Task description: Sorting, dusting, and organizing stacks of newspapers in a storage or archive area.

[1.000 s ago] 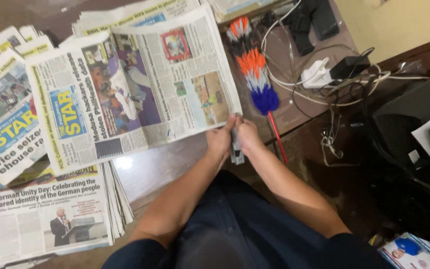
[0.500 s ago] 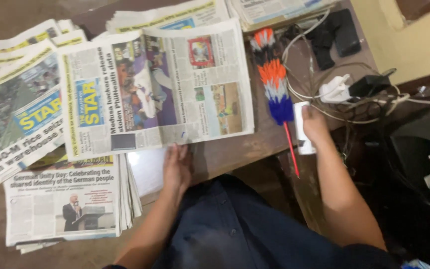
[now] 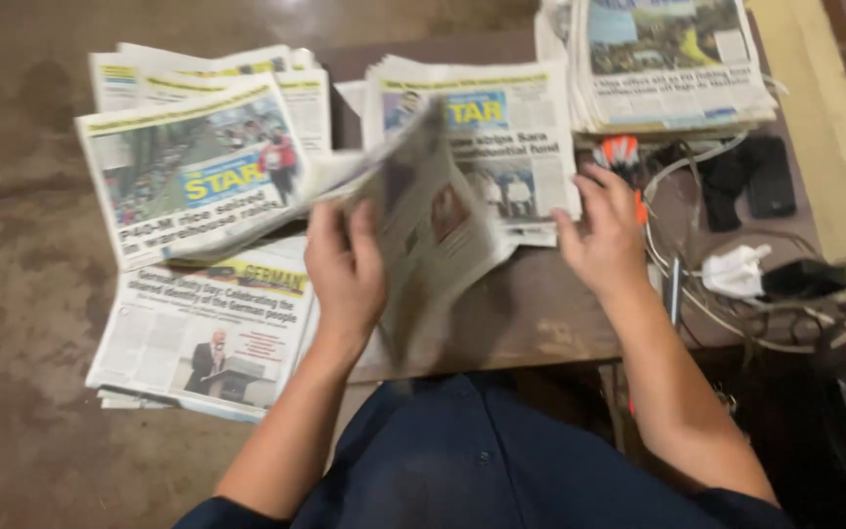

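Observation:
My left hand [image 3: 345, 269] grips a folded newspaper section [image 3: 423, 225] that stands tilted and blurred above the brown table [image 3: 540, 313]. My right hand [image 3: 604, 235] is spread open just right of it, fingers apart, over the lower right corner of a newspaper stack [image 3: 501, 147], beside a colourful feather duster [image 3: 622, 157]. Nothing is in the right hand.
More newspaper stacks lie at the left [image 3: 188, 186], lower left [image 3: 208, 338] and top right [image 3: 668, 64]. A white charger [image 3: 736, 272], black adapters [image 3: 746, 176] and tangled cables [image 3: 815, 313] crowd the table's right side. Concrete floor lies to the left.
The wide open newspaper has been lifted and folded up by my left hand. My right hand moved from the duster's handle left toward the paper. The camera shifted right.

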